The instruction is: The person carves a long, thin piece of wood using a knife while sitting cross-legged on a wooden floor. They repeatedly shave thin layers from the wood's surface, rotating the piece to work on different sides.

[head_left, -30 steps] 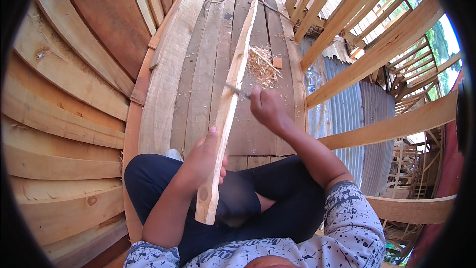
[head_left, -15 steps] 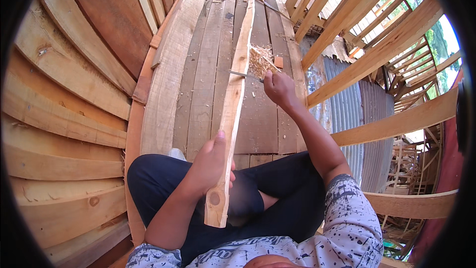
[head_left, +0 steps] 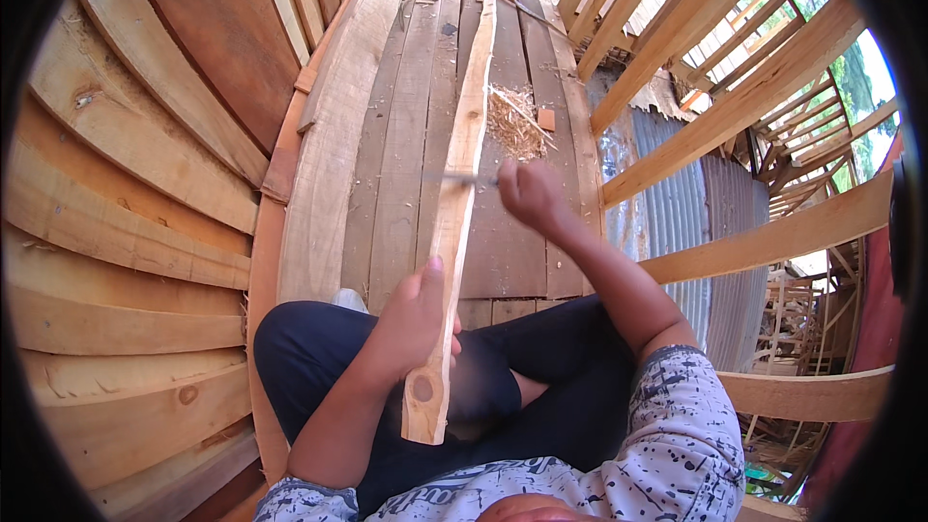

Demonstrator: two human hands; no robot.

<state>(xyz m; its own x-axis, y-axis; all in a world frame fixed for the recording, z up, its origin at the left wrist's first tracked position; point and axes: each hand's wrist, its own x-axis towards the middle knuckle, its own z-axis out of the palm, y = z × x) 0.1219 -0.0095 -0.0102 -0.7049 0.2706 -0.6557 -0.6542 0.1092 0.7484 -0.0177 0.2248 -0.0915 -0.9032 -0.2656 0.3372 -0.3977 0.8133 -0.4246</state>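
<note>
A long, narrow strip of pale wood [head_left: 454,222] slants away from my lap, its near end broad with a round knot and its far end over the floorboards. My left hand [head_left: 416,314] is wrapped round it near the close end, thumb along the top face. In my right hand [head_left: 530,195], closed in a fist, is the handle of a knife [head_left: 456,177]. Its thin blade, smeared by motion, lies across the strip at about mid-length. Beyond the right hand a heap of wood shavings [head_left: 515,126] rests on the floor, partly behind the strip.
A small reddish wood block [head_left: 546,120] sits beside the shavings. Upright planks [head_left: 126,314] line the left side; slanted timber rails [head_left: 735,87] and corrugated metal sheets [head_left: 677,203] stand at the right. A curved stick [head_left: 527,12] lies on the floorboards [head_left: 391,155] farther off.
My right hand and the knife have moved nearer to me along the strip and slightly left. The left hand and the strip stay almost in place.
</note>
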